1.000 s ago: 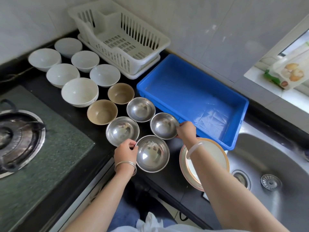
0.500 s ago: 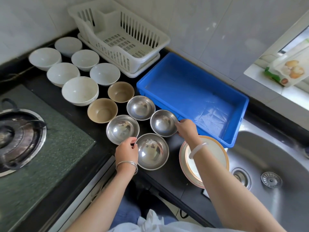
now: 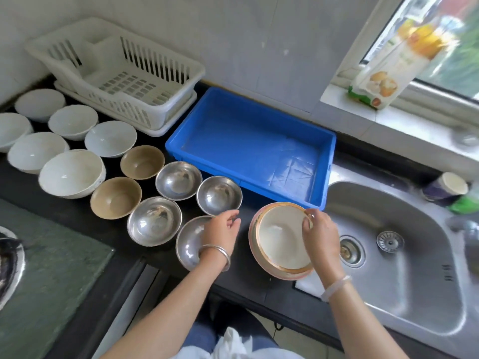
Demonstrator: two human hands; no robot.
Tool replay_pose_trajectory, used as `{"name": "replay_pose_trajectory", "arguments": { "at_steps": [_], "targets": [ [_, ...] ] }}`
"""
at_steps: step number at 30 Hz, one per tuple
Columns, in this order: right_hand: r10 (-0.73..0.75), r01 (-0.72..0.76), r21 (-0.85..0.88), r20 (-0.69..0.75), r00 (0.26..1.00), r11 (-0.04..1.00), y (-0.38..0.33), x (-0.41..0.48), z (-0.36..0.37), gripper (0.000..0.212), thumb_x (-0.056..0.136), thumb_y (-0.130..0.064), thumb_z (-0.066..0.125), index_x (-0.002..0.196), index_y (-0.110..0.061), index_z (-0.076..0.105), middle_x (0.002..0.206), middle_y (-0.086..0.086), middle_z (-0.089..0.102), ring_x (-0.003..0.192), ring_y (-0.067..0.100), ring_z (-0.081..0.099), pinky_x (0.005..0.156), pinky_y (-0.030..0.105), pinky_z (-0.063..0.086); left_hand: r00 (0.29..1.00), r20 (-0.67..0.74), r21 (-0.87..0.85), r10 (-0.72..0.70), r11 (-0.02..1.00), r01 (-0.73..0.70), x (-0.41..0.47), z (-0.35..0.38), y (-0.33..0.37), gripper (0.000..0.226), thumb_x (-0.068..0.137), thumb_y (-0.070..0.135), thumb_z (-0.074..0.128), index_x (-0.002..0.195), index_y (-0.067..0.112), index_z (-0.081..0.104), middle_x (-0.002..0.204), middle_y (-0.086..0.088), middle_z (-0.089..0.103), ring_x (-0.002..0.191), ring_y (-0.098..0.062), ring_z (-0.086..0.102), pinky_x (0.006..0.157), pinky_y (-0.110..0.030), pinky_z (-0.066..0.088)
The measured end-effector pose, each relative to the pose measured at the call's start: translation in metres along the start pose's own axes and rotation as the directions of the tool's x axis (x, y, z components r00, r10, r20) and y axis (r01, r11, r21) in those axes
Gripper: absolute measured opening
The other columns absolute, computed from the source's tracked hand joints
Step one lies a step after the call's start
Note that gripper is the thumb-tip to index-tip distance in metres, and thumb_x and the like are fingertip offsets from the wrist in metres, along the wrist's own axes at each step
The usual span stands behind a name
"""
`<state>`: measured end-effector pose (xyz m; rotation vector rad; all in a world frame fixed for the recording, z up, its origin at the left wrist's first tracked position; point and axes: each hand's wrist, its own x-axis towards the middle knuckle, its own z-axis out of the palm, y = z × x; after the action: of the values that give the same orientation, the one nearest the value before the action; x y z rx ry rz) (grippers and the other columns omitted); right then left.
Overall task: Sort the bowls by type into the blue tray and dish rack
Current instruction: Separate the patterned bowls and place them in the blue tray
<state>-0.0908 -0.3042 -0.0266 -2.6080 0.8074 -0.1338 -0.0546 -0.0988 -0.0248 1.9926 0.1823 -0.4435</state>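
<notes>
The large round ceramic bowl with a gold rim and white inside [image 3: 277,244] was placed at the front edge of the black counter [image 3: 243,257], just beside the stainless steel sink [image 3: 414,255] at its three o'clock. Its far right rim was pinched between thumb and fingers of the right hand [image 3: 321,231]. A pinch at one point on so wide a bowl was judged risky. If lifted this way, the bowl could be tipped, slipped from the fingers and dropped into the sink or off the counter's edge.

At nine o'clock the nearest round stainless steel bowl [image 3: 188,246] was partly covered by the left hand [image 3: 220,230], its fingers loosely curled. Whether the rim was gripped could not be told. The three further steel bowls [image 3: 154,221] at ten o'clock could be knocked by that hand.

The blue rectangular plastic tray [image 3: 246,146] lay near at twelve o'clock, and its front wall could be clipped by a low carry. The white slatted plastic dish rack [image 3: 155,110] stood well apart at ten o'clock, beyond the tan bowls [image 3: 116,197] and white bowls [image 3: 71,172], which could be struck on a carry to it.
</notes>
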Motion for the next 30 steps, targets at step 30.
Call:
{"name": "replay_pose_trajectory", "arguments": {
  "at_steps": [30],
  "targets": [
    [0.387,-0.401,0.318,0.108,0.916,0.859,0.016,-0.052,0.009,0.016,0.093,-0.024,0.054,0.094,-0.014,0.067,0.081,-0.002,0.059,0.07,0.013,0.056,0.053,0.014,0.037,0.993,0.057,0.351,0.104,0.929,-0.117,0.023,0.04,0.026,0.032,0.085,0.004,0.052,0.112,0.016,0.065,0.102,-0.003,0.071,0.086,-0.017,0.062,0.069,-0.026,0.045]
  ]
}}
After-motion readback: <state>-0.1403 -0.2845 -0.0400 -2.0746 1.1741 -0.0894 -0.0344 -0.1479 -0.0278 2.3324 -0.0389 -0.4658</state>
